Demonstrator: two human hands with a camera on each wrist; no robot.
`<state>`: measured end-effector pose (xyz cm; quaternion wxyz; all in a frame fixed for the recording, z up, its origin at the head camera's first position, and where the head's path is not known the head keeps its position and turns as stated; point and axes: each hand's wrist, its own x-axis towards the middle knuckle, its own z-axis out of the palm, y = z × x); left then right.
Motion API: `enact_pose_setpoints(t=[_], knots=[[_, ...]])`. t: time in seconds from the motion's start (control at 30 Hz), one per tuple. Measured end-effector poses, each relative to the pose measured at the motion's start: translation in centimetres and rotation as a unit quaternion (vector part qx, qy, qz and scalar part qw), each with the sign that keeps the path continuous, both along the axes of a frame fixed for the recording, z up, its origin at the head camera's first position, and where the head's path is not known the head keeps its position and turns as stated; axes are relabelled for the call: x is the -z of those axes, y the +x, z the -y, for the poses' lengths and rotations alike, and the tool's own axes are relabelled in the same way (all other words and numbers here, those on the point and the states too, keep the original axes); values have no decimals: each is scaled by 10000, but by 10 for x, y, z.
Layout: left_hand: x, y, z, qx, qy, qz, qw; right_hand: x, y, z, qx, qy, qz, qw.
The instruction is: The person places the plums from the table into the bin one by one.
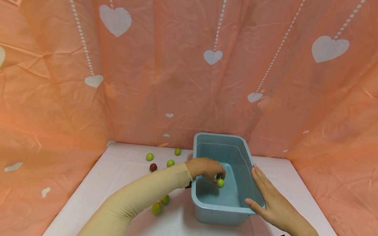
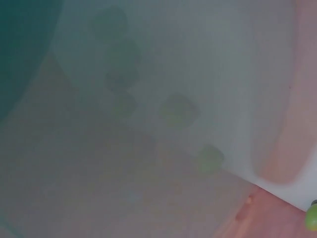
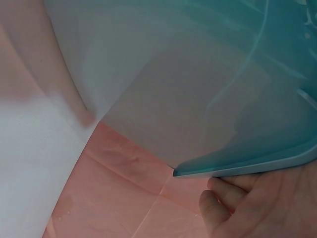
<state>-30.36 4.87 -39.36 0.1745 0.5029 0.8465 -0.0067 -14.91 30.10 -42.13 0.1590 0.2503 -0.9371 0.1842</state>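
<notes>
My left hand (image 1: 206,167) reaches down over the left rim into a blue-grey plastic tub (image 1: 220,207). Its fingertips pinch a small round green fruit (image 1: 220,183) inside the tub, above the bottom. In the left wrist view, part of a green fruit (image 2: 312,217) shows at the right edge. My right hand (image 1: 273,200) rests against the tub's right rim near the front corner, its fingers stretched along the outside and its thumb over the front rim. The right wrist view shows those fingers (image 3: 228,196) just beneath the rim (image 3: 247,169).
Left of the tub, several green fruits lie on the white table (image 1: 127,164), among them one at the back (image 1: 150,157) and one in front (image 1: 157,207). A dark red fruit (image 1: 153,167) lies with them. A pink curtain (image 1: 177,82) stands behind the table.
</notes>
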Motion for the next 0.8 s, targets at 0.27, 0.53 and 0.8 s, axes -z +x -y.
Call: enact_pose_setpoints(t=[0.27, 0.53, 0.8], knots=[[-1, 1, 2, -112, 30, -92, 9999, -1, 0, 1, 3, -33, 130, 9999], [-5, -3, 13, -160, 466, -127, 9987, 0, 0, 1, 34, -55, 216, 9997], [-22, -7, 37, -440, 1001, -31, 9940, 0, -2, 0, -47, -74, 98, 9999]])
